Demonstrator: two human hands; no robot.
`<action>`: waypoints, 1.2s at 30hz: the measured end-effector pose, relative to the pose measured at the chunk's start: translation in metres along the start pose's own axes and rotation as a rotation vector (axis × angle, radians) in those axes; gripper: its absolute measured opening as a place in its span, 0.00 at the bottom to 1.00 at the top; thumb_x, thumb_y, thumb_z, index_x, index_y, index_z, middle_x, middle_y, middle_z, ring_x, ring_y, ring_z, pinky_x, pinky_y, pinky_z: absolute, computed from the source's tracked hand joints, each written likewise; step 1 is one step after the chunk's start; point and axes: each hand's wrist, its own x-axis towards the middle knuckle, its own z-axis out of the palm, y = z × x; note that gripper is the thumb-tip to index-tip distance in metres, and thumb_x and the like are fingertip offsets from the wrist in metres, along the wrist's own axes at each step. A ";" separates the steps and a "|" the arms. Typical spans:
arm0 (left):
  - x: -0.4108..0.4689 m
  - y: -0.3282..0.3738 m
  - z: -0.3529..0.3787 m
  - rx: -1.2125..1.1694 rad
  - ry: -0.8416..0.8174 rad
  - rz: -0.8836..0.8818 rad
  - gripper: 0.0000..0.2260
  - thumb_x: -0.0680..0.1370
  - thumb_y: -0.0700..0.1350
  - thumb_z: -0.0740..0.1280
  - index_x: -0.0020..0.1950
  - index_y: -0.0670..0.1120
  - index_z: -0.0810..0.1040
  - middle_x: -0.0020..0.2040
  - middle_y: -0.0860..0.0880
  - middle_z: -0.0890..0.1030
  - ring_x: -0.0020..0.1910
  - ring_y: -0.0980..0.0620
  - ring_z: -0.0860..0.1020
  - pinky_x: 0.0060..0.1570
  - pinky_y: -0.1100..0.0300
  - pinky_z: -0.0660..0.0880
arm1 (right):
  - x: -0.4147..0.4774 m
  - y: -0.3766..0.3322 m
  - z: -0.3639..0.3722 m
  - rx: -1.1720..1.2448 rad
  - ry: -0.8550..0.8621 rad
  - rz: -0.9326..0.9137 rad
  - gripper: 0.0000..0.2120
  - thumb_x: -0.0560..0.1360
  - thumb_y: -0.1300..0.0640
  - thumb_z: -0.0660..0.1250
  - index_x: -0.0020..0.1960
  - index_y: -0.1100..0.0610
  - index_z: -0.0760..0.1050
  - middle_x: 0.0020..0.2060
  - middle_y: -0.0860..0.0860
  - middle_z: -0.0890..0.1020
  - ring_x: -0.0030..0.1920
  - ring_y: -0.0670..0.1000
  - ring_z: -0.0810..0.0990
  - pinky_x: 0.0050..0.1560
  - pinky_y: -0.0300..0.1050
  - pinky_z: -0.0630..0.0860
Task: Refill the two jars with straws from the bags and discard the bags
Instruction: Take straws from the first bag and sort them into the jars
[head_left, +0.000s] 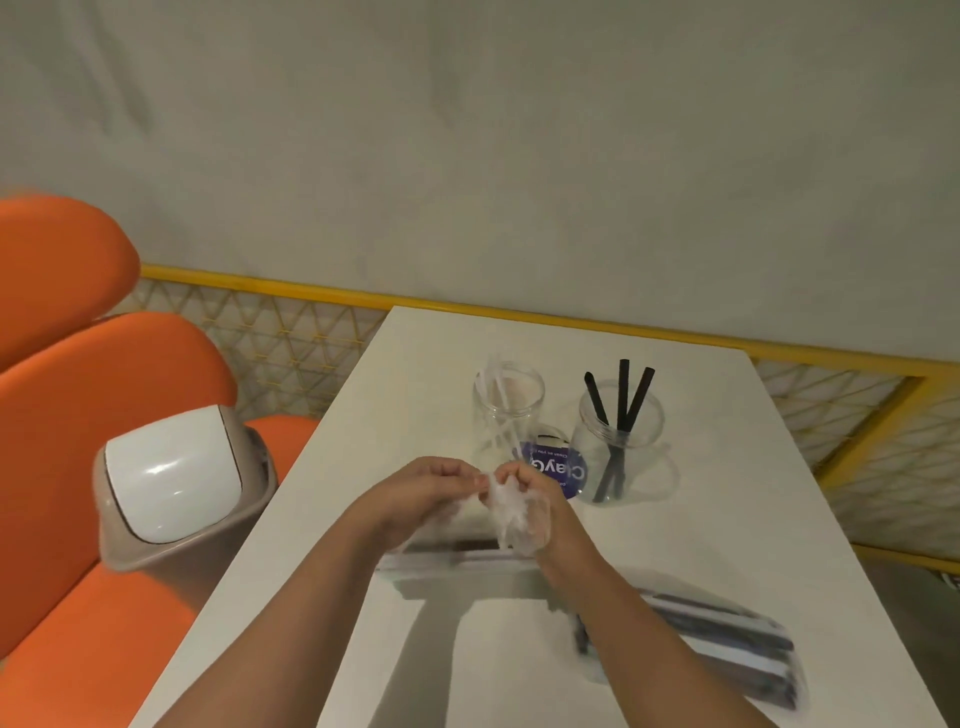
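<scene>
Clear bag (513, 515), top pinched between left hand (423, 493) and right hand (537, 501).

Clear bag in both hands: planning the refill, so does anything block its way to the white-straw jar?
Nothing visible does. The white-straw jar stands open just beyond the bag.

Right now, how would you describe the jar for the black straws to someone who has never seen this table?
At the far end of the white table, find the right-hand clear jar, standing just right of the round purple label. Unlike the left jar with its pale straws, it holds three black straws.
</scene>
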 end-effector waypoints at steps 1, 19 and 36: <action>0.003 0.002 -0.001 -0.051 0.085 0.005 0.04 0.69 0.45 0.71 0.37 0.46 0.81 0.37 0.48 0.77 0.36 0.53 0.70 0.36 0.62 0.67 | -0.002 0.002 -0.005 -0.006 0.022 -0.017 0.07 0.64 0.68 0.65 0.38 0.58 0.76 0.34 0.49 0.79 0.34 0.45 0.77 0.32 0.33 0.73; -0.001 0.008 0.006 0.109 0.154 -0.021 0.07 0.74 0.34 0.68 0.40 0.44 0.78 0.36 0.48 0.75 0.36 0.52 0.72 0.36 0.64 0.71 | -0.007 0.025 -0.004 -0.353 0.077 -0.029 0.10 0.67 0.58 0.74 0.48 0.55 0.79 0.40 0.46 0.83 0.43 0.45 0.80 0.47 0.38 0.75; -0.041 0.074 0.023 -0.237 0.388 0.557 0.15 0.73 0.25 0.61 0.47 0.45 0.74 0.44 0.46 0.79 0.48 0.47 0.82 0.46 0.55 0.80 | 0.005 -0.002 0.033 -0.489 -0.111 -0.070 0.05 0.78 0.64 0.61 0.44 0.59 0.67 0.36 0.52 0.75 0.34 0.41 0.74 0.40 0.29 0.71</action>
